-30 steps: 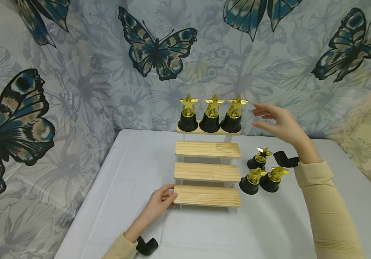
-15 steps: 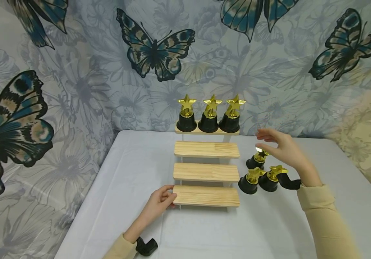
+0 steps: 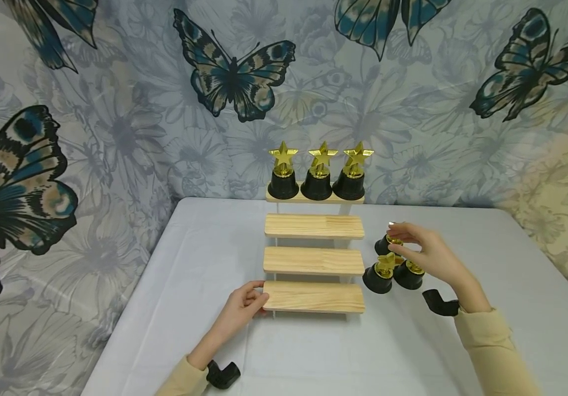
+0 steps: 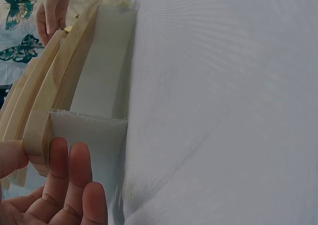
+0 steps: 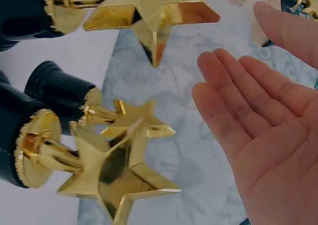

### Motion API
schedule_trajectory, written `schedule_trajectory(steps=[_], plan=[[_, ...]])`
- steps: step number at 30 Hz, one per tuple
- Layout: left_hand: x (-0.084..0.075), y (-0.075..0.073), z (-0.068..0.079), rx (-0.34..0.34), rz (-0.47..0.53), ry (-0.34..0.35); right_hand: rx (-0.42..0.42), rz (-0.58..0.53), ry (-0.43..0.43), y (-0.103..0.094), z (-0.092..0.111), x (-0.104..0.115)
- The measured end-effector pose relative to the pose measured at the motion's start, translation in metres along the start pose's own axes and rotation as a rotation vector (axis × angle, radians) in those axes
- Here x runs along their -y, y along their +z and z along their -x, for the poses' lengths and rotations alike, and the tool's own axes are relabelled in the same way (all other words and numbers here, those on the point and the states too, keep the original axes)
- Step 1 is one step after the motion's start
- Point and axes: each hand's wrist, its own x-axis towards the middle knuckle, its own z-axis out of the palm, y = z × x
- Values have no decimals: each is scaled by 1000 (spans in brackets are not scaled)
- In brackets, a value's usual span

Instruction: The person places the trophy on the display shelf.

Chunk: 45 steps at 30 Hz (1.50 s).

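Right hand [image 3: 429, 250] loosely spread, thumb apart from fingers, holding nothing; three tabletop trophies [image 3: 382, 274] just below and leftward of its fingertips, long axes upright, stars topmost; left hand [image 3: 244, 302] farther off, pinching bottom shelf [image 3: 313, 297], which runs rightward from its grip

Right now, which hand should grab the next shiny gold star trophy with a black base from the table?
Probably the right hand: it holds nothing and hovers close to those gold star trophies. The left hand grips the left end of the lowest pale wooden shelf.
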Motion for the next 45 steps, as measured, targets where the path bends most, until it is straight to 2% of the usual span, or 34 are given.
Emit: schedule_trajectory(steps=[18, 37, 45], plan=[[0, 1, 0, 1, -1, -1, 4, -22, 61, 22, 28, -10], [3, 1, 0, 10, 20, -12, -25, -34, 36, 38, 33, -18], [3, 0, 0, 14, 23, -11, -25, -41, 68, 40, 34, -20]])
